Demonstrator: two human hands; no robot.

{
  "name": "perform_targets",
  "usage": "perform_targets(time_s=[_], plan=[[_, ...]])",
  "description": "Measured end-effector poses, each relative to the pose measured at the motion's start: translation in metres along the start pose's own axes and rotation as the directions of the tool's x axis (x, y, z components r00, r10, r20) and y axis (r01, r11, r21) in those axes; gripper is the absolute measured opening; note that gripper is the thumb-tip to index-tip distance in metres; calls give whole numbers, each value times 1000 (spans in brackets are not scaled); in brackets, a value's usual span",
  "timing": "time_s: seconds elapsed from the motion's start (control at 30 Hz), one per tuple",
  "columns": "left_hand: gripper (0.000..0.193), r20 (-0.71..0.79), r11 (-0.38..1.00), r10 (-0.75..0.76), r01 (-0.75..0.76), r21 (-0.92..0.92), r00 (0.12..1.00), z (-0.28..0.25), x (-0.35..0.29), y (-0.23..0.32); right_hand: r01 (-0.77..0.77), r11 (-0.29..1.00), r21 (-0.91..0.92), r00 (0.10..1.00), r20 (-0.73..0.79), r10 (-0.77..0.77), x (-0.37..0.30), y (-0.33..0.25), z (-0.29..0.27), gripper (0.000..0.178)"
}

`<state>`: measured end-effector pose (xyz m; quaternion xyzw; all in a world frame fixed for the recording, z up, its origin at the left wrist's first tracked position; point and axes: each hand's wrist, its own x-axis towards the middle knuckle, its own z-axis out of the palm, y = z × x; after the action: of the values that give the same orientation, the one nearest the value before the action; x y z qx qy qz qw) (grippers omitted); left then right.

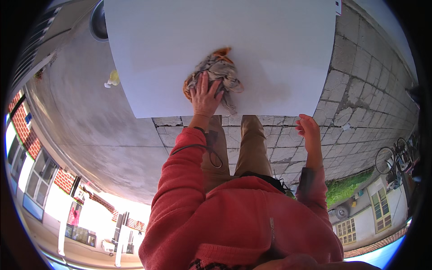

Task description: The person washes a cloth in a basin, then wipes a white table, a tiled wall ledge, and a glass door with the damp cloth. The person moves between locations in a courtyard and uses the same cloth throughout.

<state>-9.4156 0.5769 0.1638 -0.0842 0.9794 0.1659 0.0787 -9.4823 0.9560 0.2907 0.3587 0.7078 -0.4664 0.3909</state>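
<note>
A crumpled grey cloth with orange-brown edges (220, 69) lies bunched on the white tabletop (279, 40), a little left of its middle near the front edge. My left hand (206, 98) rests on the cloth from above, its fingers spread and pressed flat over the folds. What lies under the palm is hidden. Off the table's right front corner, my right hand (308, 128) hangs in the air. Nothing shows in it, and its fingers are loosely bent and slightly apart.
A dark round basin (99, 21) stands beyond the table's left edge. On the ground at left lies a small yellowish object with a white part (112, 79). Cracked paving (355, 90) runs along the right, with bicycles (391, 157) farther off.
</note>
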Motion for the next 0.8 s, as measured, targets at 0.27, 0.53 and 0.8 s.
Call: perform_targets(time_s=[0.27, 0.53, 0.8], plan=[[66, -198, 941, -328, 338, 15, 924, 2, 7, -56, -76, 992, 97, 997, -12, 78, 13, 59, -37, 32], [53, 345, 832, 550, -535, -147, 761, 57, 5, 184, -71, 959, 274, 991, -90, 100, 7, 114, -87, 31], [52, 156, 544, 839, -803, -244, 522, 78, 109, 279, -128, 931, 341, 971, -148, 188, 3, 137, -91, 30]])
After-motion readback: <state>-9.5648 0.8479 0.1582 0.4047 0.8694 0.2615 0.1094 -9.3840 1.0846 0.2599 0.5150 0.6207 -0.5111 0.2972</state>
